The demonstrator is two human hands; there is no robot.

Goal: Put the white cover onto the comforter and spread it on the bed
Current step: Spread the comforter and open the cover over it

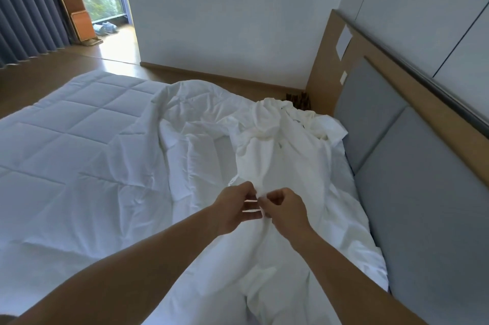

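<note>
A quilted white comforter (79, 145) lies spread over the left and middle of the bed, rumpled toward the right. The smooth white cover (280, 150) lies bunched in a long heap along the right side, near the headboard. My left hand (235, 208) and my right hand (284, 209) meet over the near part of the cover. Both pinch a fold of its fabric between thumb and fingers, almost touching each other. What lies under the fold is hidden.
A grey padded headboard (412, 166) with a wooden frame runs along the right. Wooden floor (31, 86) lies beyond the bed, with grey curtains (23, 7) and a window at the far left. A white wall (225, 7) stands behind the bed.
</note>
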